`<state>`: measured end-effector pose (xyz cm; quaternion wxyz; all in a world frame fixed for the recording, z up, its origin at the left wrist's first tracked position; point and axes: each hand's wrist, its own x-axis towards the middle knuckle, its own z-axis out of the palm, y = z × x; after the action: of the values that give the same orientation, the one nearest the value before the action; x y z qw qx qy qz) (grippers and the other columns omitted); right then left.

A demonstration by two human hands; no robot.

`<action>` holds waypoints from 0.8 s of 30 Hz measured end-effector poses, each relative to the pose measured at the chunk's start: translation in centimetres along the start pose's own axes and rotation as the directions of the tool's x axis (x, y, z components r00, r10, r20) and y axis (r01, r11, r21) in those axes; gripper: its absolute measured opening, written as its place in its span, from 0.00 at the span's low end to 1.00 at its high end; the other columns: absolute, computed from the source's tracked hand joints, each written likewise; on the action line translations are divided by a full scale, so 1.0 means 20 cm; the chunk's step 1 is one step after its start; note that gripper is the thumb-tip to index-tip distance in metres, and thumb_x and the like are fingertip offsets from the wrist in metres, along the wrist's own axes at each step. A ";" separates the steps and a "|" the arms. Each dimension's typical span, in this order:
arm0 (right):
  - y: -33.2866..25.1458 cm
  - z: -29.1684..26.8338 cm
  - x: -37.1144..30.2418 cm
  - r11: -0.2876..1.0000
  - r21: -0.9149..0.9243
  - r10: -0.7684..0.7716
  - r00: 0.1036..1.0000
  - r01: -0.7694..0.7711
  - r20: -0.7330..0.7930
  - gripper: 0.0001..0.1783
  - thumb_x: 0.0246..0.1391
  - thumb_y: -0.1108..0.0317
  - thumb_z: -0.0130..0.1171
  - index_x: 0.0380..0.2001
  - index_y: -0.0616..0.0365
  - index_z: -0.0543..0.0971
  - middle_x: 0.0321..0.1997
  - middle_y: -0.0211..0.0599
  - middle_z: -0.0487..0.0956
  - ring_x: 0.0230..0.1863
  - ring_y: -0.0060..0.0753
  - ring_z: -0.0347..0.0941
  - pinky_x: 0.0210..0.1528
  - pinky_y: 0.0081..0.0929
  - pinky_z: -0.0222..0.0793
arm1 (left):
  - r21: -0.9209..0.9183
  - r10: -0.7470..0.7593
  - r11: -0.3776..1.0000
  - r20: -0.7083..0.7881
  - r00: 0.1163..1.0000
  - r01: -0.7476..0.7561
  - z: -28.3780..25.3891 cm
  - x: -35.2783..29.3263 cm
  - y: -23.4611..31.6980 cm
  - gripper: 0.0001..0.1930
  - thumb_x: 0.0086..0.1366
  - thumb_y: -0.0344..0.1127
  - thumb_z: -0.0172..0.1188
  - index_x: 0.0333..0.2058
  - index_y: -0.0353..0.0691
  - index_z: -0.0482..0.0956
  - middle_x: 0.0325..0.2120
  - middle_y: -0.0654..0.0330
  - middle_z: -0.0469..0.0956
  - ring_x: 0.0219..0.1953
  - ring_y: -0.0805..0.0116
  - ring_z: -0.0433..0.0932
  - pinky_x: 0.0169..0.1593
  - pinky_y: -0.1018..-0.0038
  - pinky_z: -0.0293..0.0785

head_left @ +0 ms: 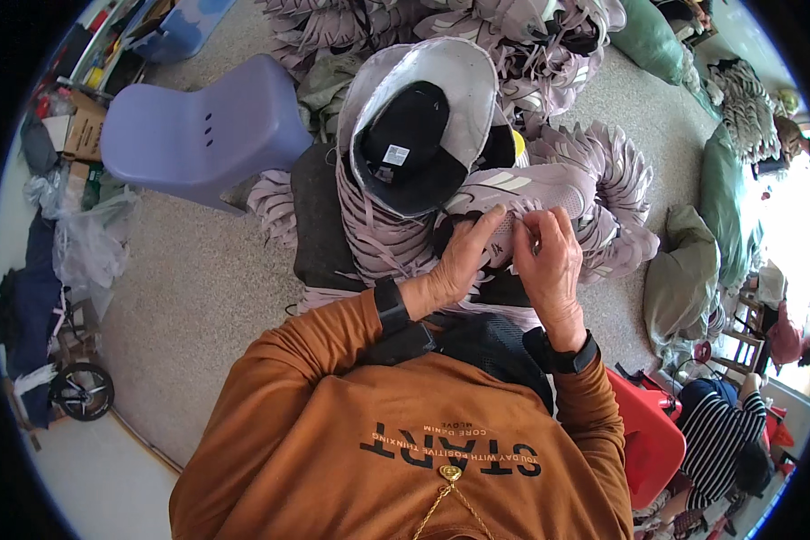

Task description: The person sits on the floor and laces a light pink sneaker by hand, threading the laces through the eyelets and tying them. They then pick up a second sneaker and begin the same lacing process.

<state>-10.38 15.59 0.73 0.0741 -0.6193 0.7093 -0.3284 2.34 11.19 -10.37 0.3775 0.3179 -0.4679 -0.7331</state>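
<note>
A pale pink shoe upper (562, 184) with white stripes lies in front of me, its toe pointing right. My left hand (463, 256) grips its near left edge, thumb on top and the other fingers partly hidden. My right hand (549, 261) is closed over the lacing area with thumb and fingertips pinched together; anything between them is too small to make out. Just left of the hands rises a tall stack of nested pink uppers (373, 238). The top piece (471, 76) opens upward, showing a white inside, black lining and a small white label.
More pink uppers (625, 171) curve in a row on the right, and others pile up beyond. A purple plastic chair (198, 126) stands at left, a red chair (643, 432) at lower right. Green sacks (684, 270) lie at right. Another person (720, 432) in stripes sits at lower right.
</note>
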 end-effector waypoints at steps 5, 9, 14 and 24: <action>-0.02 -0.06 0.05 0.941 0.291 0.101 0.965 -0.172 0.243 0.07 0.56 0.74 0.64 0.38 0.63 0.79 0.28 0.37 0.75 0.26 0.30 0.76 0.30 0.26 0.70 | 0.342 0.262 0.901 0.066 0.963 -0.268 -0.03 -0.04 0.08 0.21 0.75 0.48 0.51 0.55 0.38 0.75 0.46 0.61 0.78 0.50 0.72 0.77 0.54 0.71 0.73; 0.05 -0.06 0.00 0.833 0.453 0.282 0.948 -0.318 0.148 0.06 0.58 0.76 0.61 0.39 0.65 0.79 0.28 0.35 0.77 0.27 0.19 0.73 0.31 0.20 0.69 | -0.343 -0.275 0.882 0.181 0.944 0.323 0.02 -0.02 0.25 0.24 0.75 0.51 0.48 0.55 0.36 0.75 0.46 0.59 0.79 0.48 0.72 0.78 0.54 0.73 0.73; 0.00 -0.06 -0.04 0.976 0.210 0.051 0.999 -0.053 0.014 0.07 0.56 0.77 0.61 0.39 0.62 0.79 0.31 0.36 0.74 0.26 0.30 0.72 0.30 0.26 0.69 | -0.102 -0.149 0.982 0.098 0.984 0.159 -0.01 0.00 0.12 0.24 0.75 0.51 0.48 0.54 0.35 0.76 0.44 0.59 0.79 0.47 0.74 0.78 0.54 0.75 0.73; 0.03 -0.10 -0.06 0.951 0.301 0.102 0.990 -0.070 -0.092 0.05 0.59 0.77 0.57 0.38 0.66 0.75 0.35 0.44 0.76 0.37 0.38 0.76 0.41 0.31 0.73 | 0.167 -0.260 0.961 0.275 0.926 0.220 -0.10 -0.13 0.55 0.21 0.71 0.38 0.58 0.56 0.29 0.69 0.41 0.57 0.80 0.45 0.69 0.78 0.51 0.76 0.73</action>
<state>-11.56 17.36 1.55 0.1426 -0.5511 0.6812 -0.4604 8.05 9.41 -0.69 0.1890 0.2846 -0.5243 -0.7800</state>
